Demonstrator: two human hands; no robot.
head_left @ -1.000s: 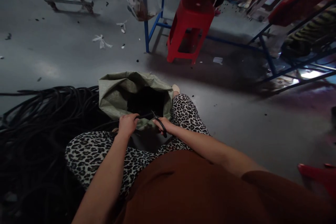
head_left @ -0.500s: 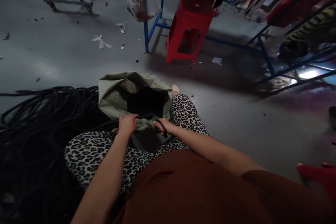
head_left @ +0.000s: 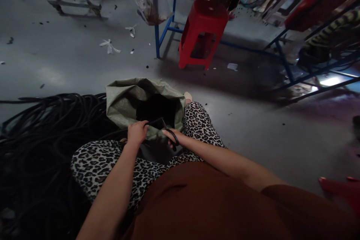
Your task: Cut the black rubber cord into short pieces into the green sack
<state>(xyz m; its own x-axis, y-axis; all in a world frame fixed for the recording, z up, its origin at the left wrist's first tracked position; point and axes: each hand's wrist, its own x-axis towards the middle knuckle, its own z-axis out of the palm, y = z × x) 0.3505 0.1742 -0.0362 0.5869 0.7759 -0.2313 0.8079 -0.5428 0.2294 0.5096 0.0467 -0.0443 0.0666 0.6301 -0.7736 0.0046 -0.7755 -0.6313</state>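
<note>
My left hand is closed around a black rubber strip, whose free end sticks out to the right over the sack's mouth. In my right hand is a pair of black-handled scissors, with the blades pointing up and left at the strip's end. The blades look parted, though they are small and dark here. Below both hands an olive woven sack stands with its mouth open between my knees; its inside is too dark to make out. A heap of long black strips lies to the left, against the sack.
A red plastic stool stands beyond the sack beside a blue metal frame. A clear plastic bag hangs from that frame. Scraps, including a white plastic piece, litter the grey floor. Another red object is at the lower right.
The scissors' handles have spread apart and the fingers of my right hand have loosened. The strip's end has tilted up slightly. My left hand has hardly moved.
</note>
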